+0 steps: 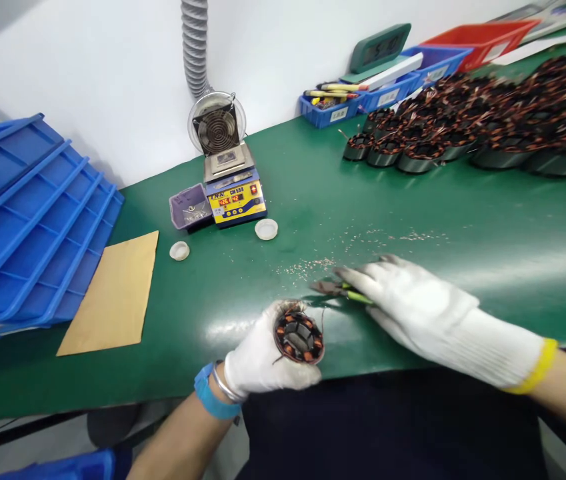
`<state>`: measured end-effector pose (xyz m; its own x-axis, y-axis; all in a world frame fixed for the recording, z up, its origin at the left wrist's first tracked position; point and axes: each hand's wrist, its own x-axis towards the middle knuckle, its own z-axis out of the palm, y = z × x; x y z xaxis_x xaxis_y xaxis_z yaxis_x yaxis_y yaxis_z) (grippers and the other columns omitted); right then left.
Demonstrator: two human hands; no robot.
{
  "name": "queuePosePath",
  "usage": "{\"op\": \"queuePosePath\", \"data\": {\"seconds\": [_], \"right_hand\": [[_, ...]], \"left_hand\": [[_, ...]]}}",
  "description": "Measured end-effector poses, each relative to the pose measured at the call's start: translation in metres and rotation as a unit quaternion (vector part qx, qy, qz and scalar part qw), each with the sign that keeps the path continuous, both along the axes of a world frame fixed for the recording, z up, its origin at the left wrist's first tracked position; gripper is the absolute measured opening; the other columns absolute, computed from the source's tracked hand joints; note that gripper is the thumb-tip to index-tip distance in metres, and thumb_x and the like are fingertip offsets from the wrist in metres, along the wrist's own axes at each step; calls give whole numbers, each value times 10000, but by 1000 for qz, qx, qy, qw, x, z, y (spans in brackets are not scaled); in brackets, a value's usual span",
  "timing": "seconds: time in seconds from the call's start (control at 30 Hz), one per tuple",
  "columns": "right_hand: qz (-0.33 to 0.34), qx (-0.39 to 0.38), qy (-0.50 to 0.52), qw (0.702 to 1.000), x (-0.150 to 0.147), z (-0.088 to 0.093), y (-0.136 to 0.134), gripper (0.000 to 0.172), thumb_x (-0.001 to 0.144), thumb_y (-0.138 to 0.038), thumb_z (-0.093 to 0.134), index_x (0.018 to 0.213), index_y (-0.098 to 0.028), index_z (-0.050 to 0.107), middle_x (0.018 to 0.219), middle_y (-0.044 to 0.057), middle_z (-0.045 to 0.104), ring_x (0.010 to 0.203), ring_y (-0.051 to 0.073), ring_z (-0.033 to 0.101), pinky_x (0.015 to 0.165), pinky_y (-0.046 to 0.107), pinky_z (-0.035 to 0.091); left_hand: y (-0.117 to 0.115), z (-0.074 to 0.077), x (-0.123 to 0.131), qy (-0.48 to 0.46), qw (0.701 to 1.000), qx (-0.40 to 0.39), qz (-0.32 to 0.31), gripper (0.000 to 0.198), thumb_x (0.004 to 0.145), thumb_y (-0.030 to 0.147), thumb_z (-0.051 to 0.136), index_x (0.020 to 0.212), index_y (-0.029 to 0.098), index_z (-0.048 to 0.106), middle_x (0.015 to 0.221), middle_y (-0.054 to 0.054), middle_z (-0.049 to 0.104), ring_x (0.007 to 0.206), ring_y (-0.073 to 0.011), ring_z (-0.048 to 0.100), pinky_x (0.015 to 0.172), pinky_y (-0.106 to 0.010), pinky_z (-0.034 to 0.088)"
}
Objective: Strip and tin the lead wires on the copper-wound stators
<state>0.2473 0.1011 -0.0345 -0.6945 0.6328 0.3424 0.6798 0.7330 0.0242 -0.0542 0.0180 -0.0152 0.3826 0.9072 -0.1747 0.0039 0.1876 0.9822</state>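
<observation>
The gloved left hand (275,357) is closed around a wound stator (300,338) above the front edge of the bench (183,320). The gloved right hand (407,300), fingers curled, grips green-handled cutters (330,288) nearby. Clippings (307,267) lie beyond; farther back stand a yellow-fronted unit (237,203) and, at right, massed stators (493,120).

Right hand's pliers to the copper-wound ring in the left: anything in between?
Nothing visible blocks the gap between the pliers in the right hand and the ring in the left hand. Only the ring's own thin wire end sticks up on the side facing the pliers.
</observation>
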Motion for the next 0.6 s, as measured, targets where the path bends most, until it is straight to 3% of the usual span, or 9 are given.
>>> {"op": "queuePosePath", "data": {"seconds": [0.07, 0.17, 0.27, 0.33, 0.4, 0.5, 0.6], "right_hand": [[20, 20, -3, 1000, -12, -1, -8, 523, 991, -124, 520, 1483, -150, 694, 1098, 143, 774, 982, 302, 715, 1013, 514, 565], [-3, 31, -18, 999, -14, -9, -12, 520, 951, -133, 564, 1445, -157, 724, 1040, 133, 776, 913, 298, 707, 810, 424, 563], [-44, 62, -23, 997, -8, -19, -16, 511, 970, -138, 536, 1429, -207, 750, 1080, 113, 810, 754, 250, 711, 598, 344, 473], [-65, 86, -27, 994, -7, -23, -22, 524, 1012, -144, 494, 1455, -265, 748, 1119, 85, 830, 611, 198, 672, 489, 325, 366], [-84, 90, -42, 992, -11, -22, -30, 564, 1030, -145, 471, 1508, -307, 722, 1150, 68, 838, 531, 172, 630, 440, 333, 278], [-142, 88, -65, 984, -19, -19, -39, 635, 1039, -154, 471, 1634, -319, 623, 1216, 87, 833, 520, 184, 623, 424, 343, 211], [-161, 42, -49, 985, -21, -23, -38, 658, 1050, -179, 481, 1682, -344, 558, 1286, 99, 818, 527, 191, 625, 429, 323, 226]], "left_hand": [[0, 0, 2, -19, 1000, 19, -13, 869, 652, 381, 1042, 1393, 211, 620, 1276, -139, 726, 1230, -381, 704, 1207, -611, 498], [2, -1, 3, -41, 998, 33, -18, 900, 661, 359, 1039, 1442, 208, 619, 1364, -161, 722, 1273, -394, 699, 1219, -618, 495], [2, -3, 4, -32, 999, 25, -18, 958, 616, 358, 1059, 1451, 213, 610, 1307, -145, 751, 1222, -381, 723, 1179, -603, 533], [1, -1, 5, -45, 999, 28, -14, 930, 652, 356, 1044, 1463, 209, 612, 1370, -165, 748, 1297, -402, 712, 1203, -603, 515], [2, 3, 7, -73, 997, 33, -9, 877, 703, 365, 1025, 1466, 205, 624, 1493, -193, 714, 1411, -428, 673, 1255, -609, 474], [3, 10, 11, -96, 995, 35, -9, 917, 648, 401, 1067, 1447, 210, 659, 1563, -197, 694, 1499, -460, 624, 1308, -618, 426], [4, 18, 12, -90, 995, 36, -14, 931, 642, 392, 1072, 1469, 213, 684, 1528, -186, 722, 1490, -469, 629, 1320, -620, 418]]}}
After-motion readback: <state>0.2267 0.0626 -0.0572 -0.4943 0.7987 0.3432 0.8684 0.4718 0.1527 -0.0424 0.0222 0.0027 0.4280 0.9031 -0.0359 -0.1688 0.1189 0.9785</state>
